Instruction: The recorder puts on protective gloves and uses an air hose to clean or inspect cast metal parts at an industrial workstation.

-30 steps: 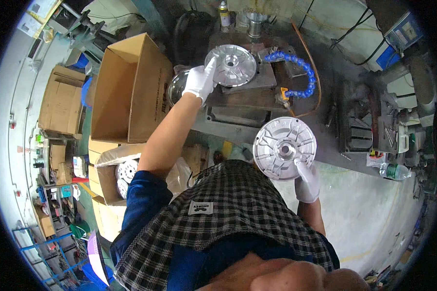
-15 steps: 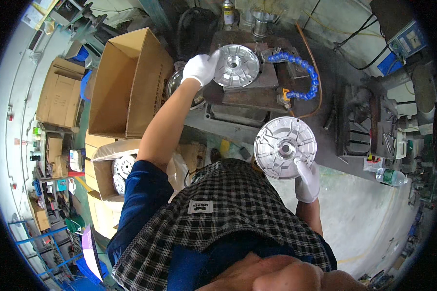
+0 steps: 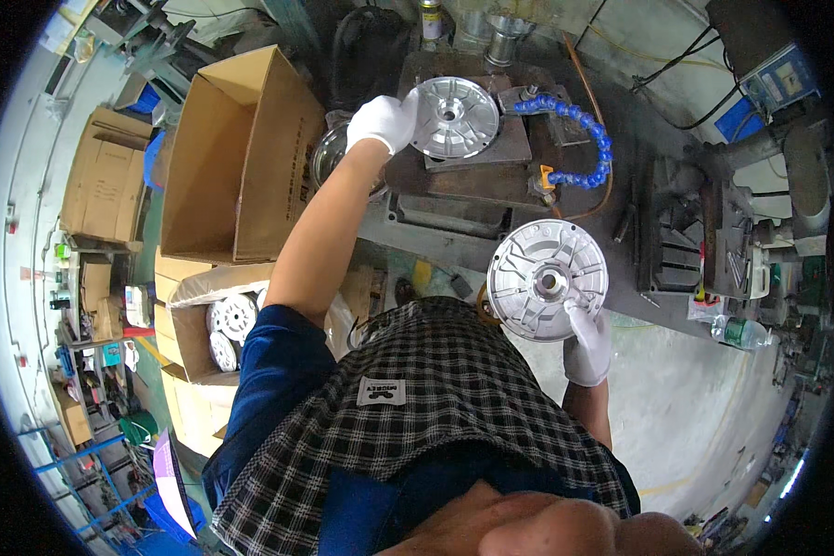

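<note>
White-gloved, my left hand (image 3: 380, 124) grips the left edge of a round ribbed metal cover (image 3: 477, 119). That cover lies over a flat block (image 3: 482, 154) on the dark machine table. Nearer to me and to the right, a second ribbed metal cover (image 3: 519, 278) is held up by my right hand (image 3: 587, 345), also in a white glove. The right thumb lies over its face beside the central hub; the other fingers are hidden behind it. Below the left forearm, several similar covers (image 3: 235, 317) sit in a lined carton (image 3: 193, 338).
A tall open carton (image 3: 204, 176) stands left of the machine table (image 3: 426, 185). Beside my left wrist is a shiny metal bowl (image 3: 328, 157). A blue segmented hose (image 3: 604, 148) curves along the table's right side. Farther right are a vise-like fixture (image 3: 681, 236) and a plastic bottle (image 3: 741, 332).
The view has shifted slightly. The cover in my right hand has tilted a little; both hands keep their holds in nearly the same places.
</note>
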{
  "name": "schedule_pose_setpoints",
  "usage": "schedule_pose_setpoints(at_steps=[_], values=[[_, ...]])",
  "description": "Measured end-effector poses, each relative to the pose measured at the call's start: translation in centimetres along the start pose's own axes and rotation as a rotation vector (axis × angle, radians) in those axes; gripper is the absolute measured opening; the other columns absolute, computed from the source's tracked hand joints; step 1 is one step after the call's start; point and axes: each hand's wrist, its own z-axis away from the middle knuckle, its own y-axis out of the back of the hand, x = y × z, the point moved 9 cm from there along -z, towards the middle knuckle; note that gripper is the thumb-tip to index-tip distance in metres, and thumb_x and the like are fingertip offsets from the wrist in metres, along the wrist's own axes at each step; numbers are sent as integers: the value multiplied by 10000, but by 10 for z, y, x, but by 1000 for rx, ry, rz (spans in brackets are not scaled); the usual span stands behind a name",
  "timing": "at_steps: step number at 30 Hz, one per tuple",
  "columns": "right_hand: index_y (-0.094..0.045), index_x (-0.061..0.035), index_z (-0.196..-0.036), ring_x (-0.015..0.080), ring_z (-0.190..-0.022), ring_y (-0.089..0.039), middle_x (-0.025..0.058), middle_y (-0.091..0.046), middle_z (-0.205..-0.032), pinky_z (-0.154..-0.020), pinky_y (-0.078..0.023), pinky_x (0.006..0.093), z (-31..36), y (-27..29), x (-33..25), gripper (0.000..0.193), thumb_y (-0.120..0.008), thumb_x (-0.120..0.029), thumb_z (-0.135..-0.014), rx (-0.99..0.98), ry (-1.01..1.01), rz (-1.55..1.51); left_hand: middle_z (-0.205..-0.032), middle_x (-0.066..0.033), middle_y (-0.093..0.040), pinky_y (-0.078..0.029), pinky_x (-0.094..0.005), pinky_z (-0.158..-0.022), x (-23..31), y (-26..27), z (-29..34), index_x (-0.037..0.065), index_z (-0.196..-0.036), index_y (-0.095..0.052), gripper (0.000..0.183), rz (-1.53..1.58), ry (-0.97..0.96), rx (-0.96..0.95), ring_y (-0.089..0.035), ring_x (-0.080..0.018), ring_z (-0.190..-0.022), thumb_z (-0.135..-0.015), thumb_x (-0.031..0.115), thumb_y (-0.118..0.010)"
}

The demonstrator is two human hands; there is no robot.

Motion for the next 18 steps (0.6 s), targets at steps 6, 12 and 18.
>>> schedule_pose_setpoints(at_steps=[6,12,18], values=[[-644,34,-1219,176,-1093,-622,81,-682,-1169,-989,-440,323,5,-12,-8,341,-610,-125,-921,8,31,-11,-1121,-254,-696,-500,-461,-980,10,11,2,20,-1035,-750,695,6,-95,88,-648,-431,-1102,-990,615,-394],[-640,49,-1225,174,-1073,-631,97,-688,-1160,-961,-460,322,21,-43,-9,347,-595,-107,-918,73,61,104,-1009,-275,-704,-520,-470,-916,15,13,5,7,-935,-749,763,79,-180,125,-668,-447,-1015,-946,703,-435],[-622,86,-1235,185,-1079,-636,120,-685,-1186,-956,-474,327,39,-73,-1,362,-600,-117,-936,74,161,208,-1028,-242,-722,-543,-457,-906,20,11,2,19,-962,-754,738,-21,-229,37,-692,-404,-1020,-905,711,-504]])
